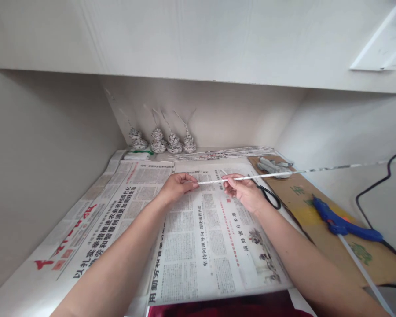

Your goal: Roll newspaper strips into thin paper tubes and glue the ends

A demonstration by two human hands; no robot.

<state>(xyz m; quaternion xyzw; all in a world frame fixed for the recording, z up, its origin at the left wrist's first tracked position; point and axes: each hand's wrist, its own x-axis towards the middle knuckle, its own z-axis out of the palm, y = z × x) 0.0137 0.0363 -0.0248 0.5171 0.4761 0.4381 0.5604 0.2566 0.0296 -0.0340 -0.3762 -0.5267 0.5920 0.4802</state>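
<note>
A long thin rolled newspaper stick (267,175) stretches sideways over the newspaper (191,246), its far end reaching well out to the right. My left hand (180,187) pinches its left end between thumb and fingers. Further along, my right hand (242,191) has the same stick between thumb and forefinger, the other fingers curled below. Close beside my right hand lie black-handled scissors (273,200), their blades partly hidden by the hand and stick.
Several gourd-shaped woven paper pieces (174,143) stand at the back left, near a bundle of paper sticks (224,153). On cardboard (303,215) at right lie grey gloves (273,167) and a blue glue gun (343,223) with a black cord (359,196). A shelf panel (198,44) overhangs.
</note>
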